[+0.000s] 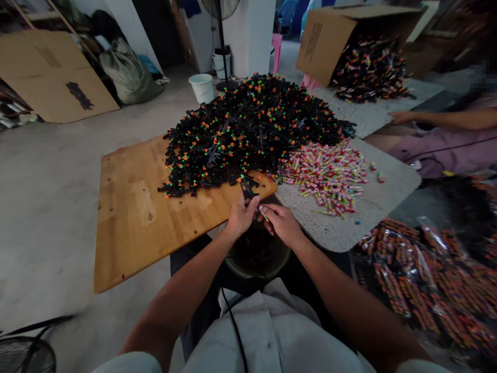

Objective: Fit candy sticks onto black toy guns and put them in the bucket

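Note:
My left hand (240, 216) is closed around a small black toy gun (247, 187) with orange and green at its tip, pointing away from me. Close beside it, my right hand (284, 224) pinches a tiny candy-like tube (264, 213) near the toy gun's rear end. Whether the two pieces touch I cannot tell. Beyond my hands rises a large heap of similar black toy guns (252, 122) on the wooden board (128, 207). To the right, a pile of small pink, red and yellow tubes (326, 176) lies on the grey speckled tabletop (334, 233).
Below my hands, between my legs, stands a bucket (286, 259) with dark pieces inside. A tipped cardboard box (326, 41) spills more pieces at the back right. Another person's hand (402, 118) rests near that table. Filled clear bags (430, 280) lie at right.

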`<state>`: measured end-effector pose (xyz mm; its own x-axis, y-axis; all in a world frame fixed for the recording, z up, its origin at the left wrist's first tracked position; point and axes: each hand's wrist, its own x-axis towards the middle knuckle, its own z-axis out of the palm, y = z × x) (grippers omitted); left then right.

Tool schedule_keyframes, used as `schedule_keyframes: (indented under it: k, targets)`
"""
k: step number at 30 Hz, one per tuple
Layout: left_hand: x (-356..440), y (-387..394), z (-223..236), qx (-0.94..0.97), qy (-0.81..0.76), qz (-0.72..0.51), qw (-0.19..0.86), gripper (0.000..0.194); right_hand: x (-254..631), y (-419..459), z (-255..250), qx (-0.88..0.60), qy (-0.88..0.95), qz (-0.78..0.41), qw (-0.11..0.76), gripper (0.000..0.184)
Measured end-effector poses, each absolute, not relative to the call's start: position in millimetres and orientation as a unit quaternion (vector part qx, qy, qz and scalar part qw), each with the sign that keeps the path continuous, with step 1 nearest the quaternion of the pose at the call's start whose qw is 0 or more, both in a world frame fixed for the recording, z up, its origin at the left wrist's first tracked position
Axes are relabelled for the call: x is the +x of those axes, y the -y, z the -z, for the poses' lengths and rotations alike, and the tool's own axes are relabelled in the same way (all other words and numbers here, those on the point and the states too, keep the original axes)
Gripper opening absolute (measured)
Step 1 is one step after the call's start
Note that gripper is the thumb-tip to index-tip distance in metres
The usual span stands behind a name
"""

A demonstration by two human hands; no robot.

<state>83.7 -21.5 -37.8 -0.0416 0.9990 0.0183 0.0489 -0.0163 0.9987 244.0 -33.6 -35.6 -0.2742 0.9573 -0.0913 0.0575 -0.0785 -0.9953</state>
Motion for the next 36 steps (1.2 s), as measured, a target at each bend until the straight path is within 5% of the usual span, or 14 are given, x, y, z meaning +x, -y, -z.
schedule_keyframes:
  k: [11,14,18,21,24,27,31,36]
  targets:
    - [59,38,54,0.563,-0.42,-0.32,0.636,0.074,265,56,35,-0.39,0.385,-0.773,0.321,0.039]
    - [53,37,55,0.578,-0.461,-0.249,0.626,0.072,274,54,37,-0.427,0.49,-0.706,0.281,0.036]
    - [28,24,42,0.637,-0.455,0.016,0.622,0.062,303,32,37,-0.509,0.687,-0.496,0.15,0.028]
    - [16,2,27,0.703,-0.492,-0.021,0.513,0.051,330,-2,37,-0.615,0.714,-0.295,0.157,0.03]
    - [23,-29,21,0.765,-0.563,-0.197,0.242,0.032,346,-38,38,-0.719,0.671,-0.11,0.144,0.034]
    - [39,-61,24,0.825,-0.529,-0.18,0.08,0.047,347,-64,41,-0.755,0.649,-0.061,0.077,0.042]
    - [49,-91,35,0.862,-0.501,-0.068,0.04,0.048,339,-76,43,-0.759,0.648,-0.051,0.031,0.046]
    - [42,-100,44,0.869,-0.488,-0.074,0.023,0.04,339,-74,40,-0.776,0.626,-0.062,0.055,0.043]
